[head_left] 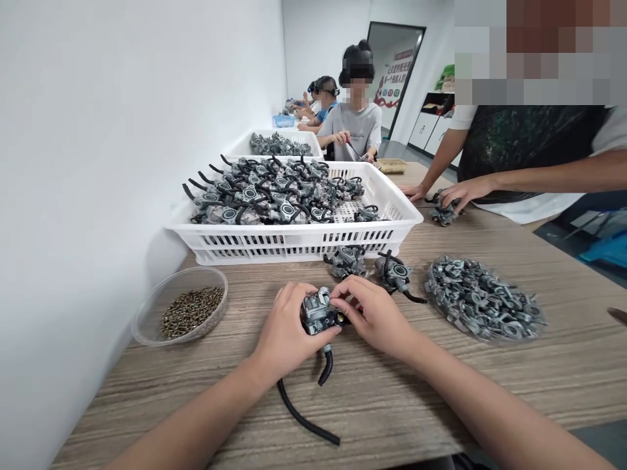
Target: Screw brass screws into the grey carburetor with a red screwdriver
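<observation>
A grey metal carburetor [316,312] is held just above the table, with my left hand [279,329] wrapped around its left side and the thumb along its front. My right hand [379,320] is closed in a pinch at the carburetor's upper right; what sits between those fingertips is too small and covered to make out. A short black hose [326,369] hangs below the body, and a longer black hose [306,418] curves over the table toward me. Just beyond my hands lie two more carburetors, one [347,261] behind the right fingers and another [394,271] farther right.
Left stands a clear tub [142,323] of small brass-coloured screws [191,312]. Right is a round container of grey metal levers [482,297]. A white basket [294,245] full of carburetors fills the back. A co-worker's hand [460,192] grips a carburetor at right; other people sit beyond.
</observation>
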A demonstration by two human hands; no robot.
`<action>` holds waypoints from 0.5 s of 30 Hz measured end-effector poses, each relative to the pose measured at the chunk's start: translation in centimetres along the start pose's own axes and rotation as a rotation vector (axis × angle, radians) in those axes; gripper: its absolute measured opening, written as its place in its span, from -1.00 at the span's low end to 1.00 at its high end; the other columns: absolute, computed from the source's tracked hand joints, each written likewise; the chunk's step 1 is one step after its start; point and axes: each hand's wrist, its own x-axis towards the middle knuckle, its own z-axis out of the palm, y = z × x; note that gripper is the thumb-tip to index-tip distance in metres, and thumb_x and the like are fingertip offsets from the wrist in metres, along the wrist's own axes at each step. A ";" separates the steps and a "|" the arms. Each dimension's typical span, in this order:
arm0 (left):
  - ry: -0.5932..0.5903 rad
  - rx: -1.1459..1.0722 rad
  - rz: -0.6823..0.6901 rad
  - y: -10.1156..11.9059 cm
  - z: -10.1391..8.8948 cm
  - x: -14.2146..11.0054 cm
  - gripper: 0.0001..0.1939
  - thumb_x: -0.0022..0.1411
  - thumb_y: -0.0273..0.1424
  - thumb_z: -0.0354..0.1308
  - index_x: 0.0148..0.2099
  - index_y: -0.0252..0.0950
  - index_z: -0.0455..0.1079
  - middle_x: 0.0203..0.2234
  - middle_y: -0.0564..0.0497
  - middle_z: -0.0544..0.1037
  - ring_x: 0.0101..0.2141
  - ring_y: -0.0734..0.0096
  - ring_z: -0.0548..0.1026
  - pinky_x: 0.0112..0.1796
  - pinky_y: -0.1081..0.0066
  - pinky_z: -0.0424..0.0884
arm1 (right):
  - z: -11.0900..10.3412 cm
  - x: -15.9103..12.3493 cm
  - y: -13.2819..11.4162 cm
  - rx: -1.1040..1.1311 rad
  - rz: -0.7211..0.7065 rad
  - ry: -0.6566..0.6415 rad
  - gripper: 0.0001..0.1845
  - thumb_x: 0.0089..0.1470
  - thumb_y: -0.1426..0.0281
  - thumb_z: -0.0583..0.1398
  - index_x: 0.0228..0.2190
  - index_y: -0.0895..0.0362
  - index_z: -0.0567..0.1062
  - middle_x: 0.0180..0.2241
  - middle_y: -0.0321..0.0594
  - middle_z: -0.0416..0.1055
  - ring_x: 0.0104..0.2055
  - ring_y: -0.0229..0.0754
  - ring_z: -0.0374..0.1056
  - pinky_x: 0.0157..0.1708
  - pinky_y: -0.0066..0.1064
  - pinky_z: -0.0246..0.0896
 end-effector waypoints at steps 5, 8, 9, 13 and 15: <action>-0.004 0.045 0.032 -0.3 0.1 0.2 -0.39 0.10 -0.16 0.64 0.09 -0.14 0.45 0.00 -0.11 0.59 0.04 -0.11 0.53 0.09 -0.05 0.51 | -0.1 0.2 0.1 -0.172 -0.106 0.013 -0.91 0.56 0.40 0.19 -0.09 0.07 0.51 -0.13 -0.18 0.57 -0.15 -0.11 0.51 -0.15 -0.32 0.39; -0.003 0.045 0.038 -0.5 0.2 0.4 -0.37 0.09 -0.15 0.64 0.10 -0.16 0.45 0.02 -0.10 0.59 0.07 -0.10 0.53 0.10 -0.02 0.50 | -0.5 0.2 0.3 -0.293 -0.209 0.058 -0.92 0.55 0.39 0.21 -0.10 0.08 0.51 -0.16 -0.18 0.59 -0.19 -0.13 0.51 -0.23 -0.33 0.36; -0.005 0.039 0.040 -0.6 0.3 0.5 -0.36 0.08 -0.15 0.65 0.10 -0.16 0.46 0.03 -0.10 0.60 0.08 -0.11 0.53 0.11 -0.02 0.50 | -0.7 0.1 0.4 -0.328 -0.239 0.071 -0.93 0.54 0.39 0.22 -0.11 0.08 0.52 -0.17 -0.19 0.59 -0.19 -0.13 0.52 -0.24 -0.33 0.36; -0.031 0.022 0.067 -0.6 0.7 0.7 -0.34 0.05 -0.10 0.67 0.10 -0.15 0.49 0.04 -0.10 0.62 0.09 -0.12 0.54 0.11 -0.02 0.51 | -1.3 -0.2 0.4 -0.429 -0.314 0.106 -0.89 0.54 0.40 0.22 -0.13 0.10 0.53 -0.20 -0.18 0.60 -0.21 -0.11 0.51 -0.26 -0.31 0.33; -0.034 0.018 0.063 -0.6 0.9 0.8 -0.33 0.04 -0.08 0.67 0.10 -0.15 0.50 0.04 -0.09 0.62 0.08 -0.12 0.55 0.11 -0.02 0.51 | -1.4 -0.2 -0.2 -0.462 -0.352 0.117 -0.84 0.57 0.39 0.17 -0.12 0.11 0.54 -0.22 -0.17 0.61 -0.23 -0.10 0.50 -0.26 -0.28 0.31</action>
